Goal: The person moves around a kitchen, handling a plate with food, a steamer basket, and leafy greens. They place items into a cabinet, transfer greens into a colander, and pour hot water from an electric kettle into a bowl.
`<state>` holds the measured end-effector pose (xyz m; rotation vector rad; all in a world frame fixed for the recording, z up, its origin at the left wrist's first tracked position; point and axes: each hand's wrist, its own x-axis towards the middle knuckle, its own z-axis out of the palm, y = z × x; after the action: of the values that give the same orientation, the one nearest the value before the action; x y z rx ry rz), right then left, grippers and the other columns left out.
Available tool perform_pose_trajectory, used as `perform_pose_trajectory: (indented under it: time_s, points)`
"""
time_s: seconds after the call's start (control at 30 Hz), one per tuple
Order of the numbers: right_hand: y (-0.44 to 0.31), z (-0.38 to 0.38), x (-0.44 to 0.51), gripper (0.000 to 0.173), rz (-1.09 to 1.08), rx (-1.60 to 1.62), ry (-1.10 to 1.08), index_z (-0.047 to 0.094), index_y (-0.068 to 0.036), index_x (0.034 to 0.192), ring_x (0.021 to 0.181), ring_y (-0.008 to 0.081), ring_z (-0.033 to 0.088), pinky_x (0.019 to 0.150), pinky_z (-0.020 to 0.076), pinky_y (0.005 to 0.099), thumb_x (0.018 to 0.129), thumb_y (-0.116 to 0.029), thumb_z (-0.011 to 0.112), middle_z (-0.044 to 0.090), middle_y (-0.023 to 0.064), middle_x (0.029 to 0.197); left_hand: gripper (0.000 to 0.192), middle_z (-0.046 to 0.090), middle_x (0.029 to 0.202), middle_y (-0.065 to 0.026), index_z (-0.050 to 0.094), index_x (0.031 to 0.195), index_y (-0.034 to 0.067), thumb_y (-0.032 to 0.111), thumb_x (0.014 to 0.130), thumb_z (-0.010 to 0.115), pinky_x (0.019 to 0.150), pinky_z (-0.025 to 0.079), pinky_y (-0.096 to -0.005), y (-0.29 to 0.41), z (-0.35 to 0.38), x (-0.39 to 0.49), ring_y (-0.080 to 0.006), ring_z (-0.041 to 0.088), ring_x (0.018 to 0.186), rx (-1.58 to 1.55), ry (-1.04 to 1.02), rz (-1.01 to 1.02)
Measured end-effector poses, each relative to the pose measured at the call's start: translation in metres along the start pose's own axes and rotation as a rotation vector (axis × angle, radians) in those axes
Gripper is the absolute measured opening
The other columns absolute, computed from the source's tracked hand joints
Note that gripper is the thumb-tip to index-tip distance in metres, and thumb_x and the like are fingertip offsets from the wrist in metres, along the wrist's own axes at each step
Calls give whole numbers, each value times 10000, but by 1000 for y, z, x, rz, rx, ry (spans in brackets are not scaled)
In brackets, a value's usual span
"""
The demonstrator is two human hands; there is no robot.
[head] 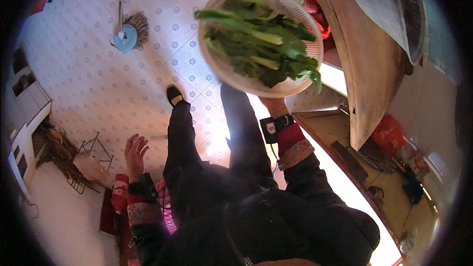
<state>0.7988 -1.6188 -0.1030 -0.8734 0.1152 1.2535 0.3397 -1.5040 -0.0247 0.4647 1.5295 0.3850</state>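
A round plastic basket (218,64) with leafy green vegetables (258,40) piled in it is held up in front of me, at the upper middle of the head view. My right hand (273,104) is at the basket's near edge; its fingers are hidden under the basket, which it supports from below. Some leaves and stalks hang over the rim. My left hand (136,149) is at the lower left, away from the basket, with fingers slightly curled and nothing in it. Both wrists wear black straps.
A broom (142,26) and a blue round mop head (126,38) stand on the patterned tile floor. To the right are a curved wooden piece (364,66) and a cluttered brown surface (384,181). Dry sticks (61,151) and a wire rack (107,155) lie left, near a red bottle (120,192).
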Motion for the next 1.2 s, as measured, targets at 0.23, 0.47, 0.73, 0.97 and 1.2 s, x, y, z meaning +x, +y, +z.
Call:
perform_pose_trajectory:
  time_s: [0.23,0.47,0.73,0.97,1.2]
  points:
    - [-65,-30,42,443,36,337,174,451,40,1185,1099,333,468,937,404,466,873,-268,504,467,195,1216,302,587,988,-72,500,1131,54,175,859,553,732,483,-288,-26,56,12,-172,585,886,-67,-81,-60]
    - [-125,-32,52,433,-167,180,266,406,92,1181,1208,424,326,968,382,465,778,-8,531,323,264,1313,308,587,1006,-75,496,1139,47,189,869,542,766,477,-280,-23,85,30,-168,584,903,-17,-90,-68]
    - [-186,-29,78,533,-257,262,52,279,85,1275,1235,393,299,968,403,440,793,-43,469,265,273,1342,286,585,1021,-76,514,1126,58,185,871,540,783,478,-284,-11,107,55,-170,585,920,25,-121,-54]
    - [-235,-81,114,663,-248,484,71,210,103,1288,1245,400,266,954,415,437,789,-131,580,214,283,1352,283,588,1014,-78,522,1120,59,190,871,544,763,488,-260,-16,123,64,-156,593,900,68,-108,-78]
    - [-258,-103,148,639,-289,447,71,268,75,1277,1209,398,308,938,423,419,799,-173,612,268,245,1334,286,591,1004,-78,521,1123,62,198,873,545,744,492,-247,-11,134,70,-145,596,885,83,-109,-72]
